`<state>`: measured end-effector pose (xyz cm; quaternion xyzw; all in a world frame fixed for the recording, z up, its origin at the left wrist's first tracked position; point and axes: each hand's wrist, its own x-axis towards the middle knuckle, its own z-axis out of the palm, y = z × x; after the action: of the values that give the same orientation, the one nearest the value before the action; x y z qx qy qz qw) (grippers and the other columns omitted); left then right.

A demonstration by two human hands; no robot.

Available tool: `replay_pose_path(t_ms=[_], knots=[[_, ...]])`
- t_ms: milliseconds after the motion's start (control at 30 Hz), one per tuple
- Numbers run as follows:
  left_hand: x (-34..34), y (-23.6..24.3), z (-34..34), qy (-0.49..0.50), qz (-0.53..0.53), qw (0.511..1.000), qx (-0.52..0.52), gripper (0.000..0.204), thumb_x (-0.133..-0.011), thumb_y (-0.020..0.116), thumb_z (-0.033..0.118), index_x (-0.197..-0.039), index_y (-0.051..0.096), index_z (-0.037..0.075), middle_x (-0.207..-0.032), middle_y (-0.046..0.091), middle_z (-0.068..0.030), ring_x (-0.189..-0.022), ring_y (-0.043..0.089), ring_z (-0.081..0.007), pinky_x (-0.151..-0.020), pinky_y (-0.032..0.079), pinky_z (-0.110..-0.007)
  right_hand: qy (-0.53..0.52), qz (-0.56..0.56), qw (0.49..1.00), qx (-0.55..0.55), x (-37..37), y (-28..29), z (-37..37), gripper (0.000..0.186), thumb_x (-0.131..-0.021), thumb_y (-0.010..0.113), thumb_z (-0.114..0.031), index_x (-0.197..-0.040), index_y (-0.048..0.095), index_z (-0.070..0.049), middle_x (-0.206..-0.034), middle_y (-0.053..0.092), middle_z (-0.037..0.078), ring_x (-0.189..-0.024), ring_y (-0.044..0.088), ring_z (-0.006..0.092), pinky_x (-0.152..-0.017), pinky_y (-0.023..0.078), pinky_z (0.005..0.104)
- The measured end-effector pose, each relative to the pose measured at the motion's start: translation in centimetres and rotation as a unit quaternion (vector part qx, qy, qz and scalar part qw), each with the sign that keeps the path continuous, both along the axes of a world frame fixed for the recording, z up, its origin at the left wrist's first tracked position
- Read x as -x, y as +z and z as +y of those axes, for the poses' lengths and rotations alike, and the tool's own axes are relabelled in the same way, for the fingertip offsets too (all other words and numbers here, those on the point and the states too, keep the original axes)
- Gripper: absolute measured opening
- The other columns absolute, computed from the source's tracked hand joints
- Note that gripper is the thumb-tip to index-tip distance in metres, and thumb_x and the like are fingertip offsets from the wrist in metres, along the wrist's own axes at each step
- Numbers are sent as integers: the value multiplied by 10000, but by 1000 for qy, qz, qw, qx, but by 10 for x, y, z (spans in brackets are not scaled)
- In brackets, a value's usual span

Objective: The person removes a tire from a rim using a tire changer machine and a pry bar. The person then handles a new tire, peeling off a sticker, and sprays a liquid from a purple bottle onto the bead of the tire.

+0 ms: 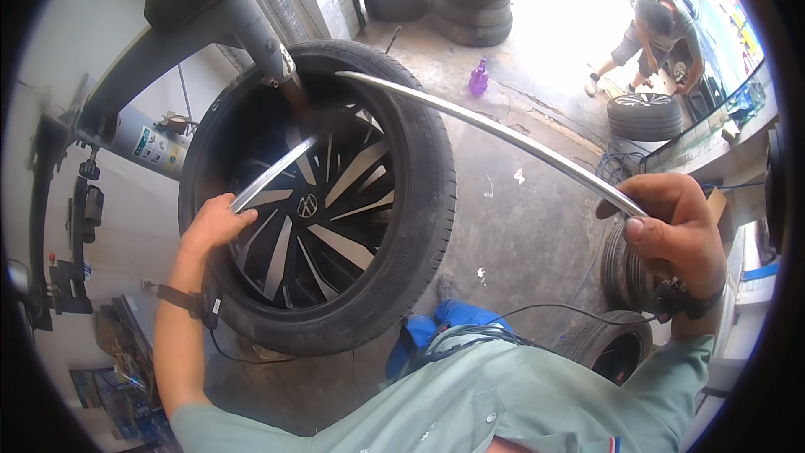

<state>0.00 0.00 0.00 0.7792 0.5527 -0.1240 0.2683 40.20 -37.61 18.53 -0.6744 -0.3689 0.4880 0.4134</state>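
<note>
In front of me lies a tyre (423,226) around a black and silver alloy wheel (279,262). My left hand (220,222), at the tyre's left side, is closed round a metal tyre lever (275,173) that points over the spokes. On the right, my right hand (679,222) grips the end of a longer, slightly curved tyre lever (495,124). Its far tip reaches over the tyre's upper inner edge; whether it touches the rubber I cannot tell. The tyre changer's arm (272,50) comes down beside the upper part of the tyre, its lower end blurred.
Tyre stacks (471,0) stand at the back. A purple bottle (479,77) is on the concrete floor. A co-worker (662,29) crouches by another wheel (644,117) and a car, far right. Tyres (616,340) lie near my right; a cable (553,305) crosses my front.
</note>
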Motion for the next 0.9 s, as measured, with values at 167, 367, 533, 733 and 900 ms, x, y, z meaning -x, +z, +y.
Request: replay_pose_path(t_ms=[167, 367, 533, 733, 900], knots=[[2, 15, 42, -2, -7, 999, -45, 450, -837, 754, 362, -1003, 675, -48, -896, 708, -212, -867, 703, -324, -802, 535, -393, 79, -104, 991, 43, 19, -16, 115, 355, -924, 699, -291, -863, 689, 58, -548, 518, -8, -393, 471, 59, -371, 342, 203], [0, 18, 32, -16, -42, 998, -34, 503, -836, 754, 379, -1069, 655, -55, -963, 711, -248, -909, 707, -364, -830, 541, -401, 71, -193, 969, 136, 42, -31, 217, 296, -885, 655, -160, -649, 603, 11, -506, 497, 30, -357, 430, 100, -332, 296, 248], [2, 13, 27, -73, -44, 994, -72, 474, -841, 760, 364, -1033, 589, -33, -914, 706, -257, -887, 701, -411, -801, 548, -431, 107, -188, 966, 139, 45, -28, 281, 265, -840, 659, -204, -675, 622, -1, -569, 531, 36, -406, 453, 97, -345, 289, 249], [8, 15, 26, -80, -71, 992, -63, 438, -836, 763, 335, -992, 561, -20, -818, 701, -252, -821, 696, -435, -764, 556, -445, 156, -182, 954, 182, 43, -9, 352, 234, -881, 643, -166, -761, 609, 32, -627, 539, 49, -422, 458, 73, -324, 312, 207], [12, 10, 26, -92, -89, 988, -88, 424, -818, 776, 308, -971, 551, -17, -801, 691, -255, -806, 687, -445, -740, 552, -453, 290, -164, 874, 354, 35, 21, 407, 236, -964, 564, -200, -776, 625, -70, -614, 517, -69, -469, 426, 28, -416, 325, 178]])
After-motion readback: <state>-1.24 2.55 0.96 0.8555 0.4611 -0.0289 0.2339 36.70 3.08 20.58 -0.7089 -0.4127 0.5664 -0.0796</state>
